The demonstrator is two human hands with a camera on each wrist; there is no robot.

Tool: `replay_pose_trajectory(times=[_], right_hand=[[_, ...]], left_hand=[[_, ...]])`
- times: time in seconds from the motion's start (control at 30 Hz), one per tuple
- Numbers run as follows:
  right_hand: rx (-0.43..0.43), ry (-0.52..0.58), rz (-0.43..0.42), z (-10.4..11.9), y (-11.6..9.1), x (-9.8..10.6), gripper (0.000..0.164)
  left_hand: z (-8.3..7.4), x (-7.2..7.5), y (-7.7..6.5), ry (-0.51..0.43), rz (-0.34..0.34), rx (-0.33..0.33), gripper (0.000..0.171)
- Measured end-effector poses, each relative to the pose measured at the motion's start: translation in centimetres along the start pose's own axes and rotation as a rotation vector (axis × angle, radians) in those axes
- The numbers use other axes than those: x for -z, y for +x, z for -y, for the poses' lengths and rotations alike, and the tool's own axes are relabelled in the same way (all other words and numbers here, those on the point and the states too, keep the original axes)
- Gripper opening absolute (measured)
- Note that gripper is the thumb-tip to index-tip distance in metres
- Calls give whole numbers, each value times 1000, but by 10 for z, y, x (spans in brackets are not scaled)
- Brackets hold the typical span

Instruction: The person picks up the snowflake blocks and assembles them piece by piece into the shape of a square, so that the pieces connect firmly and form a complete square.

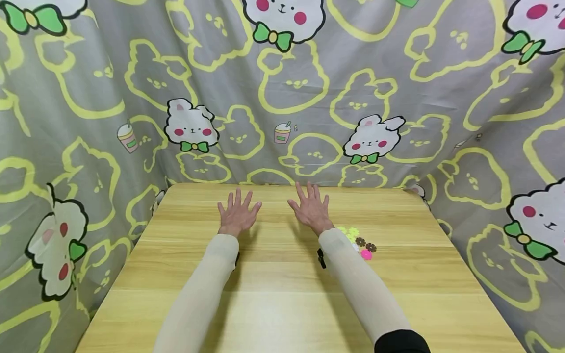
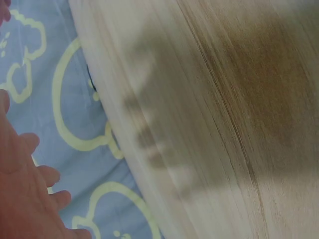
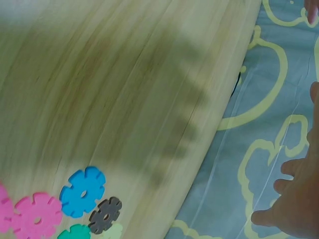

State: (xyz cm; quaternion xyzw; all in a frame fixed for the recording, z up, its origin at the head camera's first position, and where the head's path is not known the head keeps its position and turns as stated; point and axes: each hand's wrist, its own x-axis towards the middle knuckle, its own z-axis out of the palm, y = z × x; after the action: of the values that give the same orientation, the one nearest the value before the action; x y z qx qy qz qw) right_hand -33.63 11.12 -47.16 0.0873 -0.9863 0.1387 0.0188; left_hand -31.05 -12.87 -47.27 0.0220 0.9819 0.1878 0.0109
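"What's on your feed?"

"A patterned curtain (image 1: pixel 304 93) from nine o'clock through twelve to three, round a wooden table (image 1: pixel 273 304). Above the tabletop I see the left hand (image 1: pixel 238 214) and right hand (image 1: pixel 312 207), fingers straight and spread."

"And the discs?"

"I see notched discs (image 1: pixel 360 241) on the table at four o'clock from the right hand, near its wrist; well apart from the left, between three and four. By right-wrist camera, a blue disc (image 3: pixel 82 183) sits at two o'clock from a pink one (image 3: pixel 36 208)."
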Motion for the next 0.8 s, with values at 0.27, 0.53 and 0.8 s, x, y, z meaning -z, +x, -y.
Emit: replay_pose_trajectory(times=[0.27,0.53,0.8], right_hand=[[-1,-4,5,1,-2,0,69],[3,-8,-26,2,-3,5,69],[10,-21,-29,-2,-13,10,69]], left_hand=[[1,-1,-2,11,19,-5,69],[0,4,1,10,4,-8,68],[-2,5,0,50,4,-19,68]])
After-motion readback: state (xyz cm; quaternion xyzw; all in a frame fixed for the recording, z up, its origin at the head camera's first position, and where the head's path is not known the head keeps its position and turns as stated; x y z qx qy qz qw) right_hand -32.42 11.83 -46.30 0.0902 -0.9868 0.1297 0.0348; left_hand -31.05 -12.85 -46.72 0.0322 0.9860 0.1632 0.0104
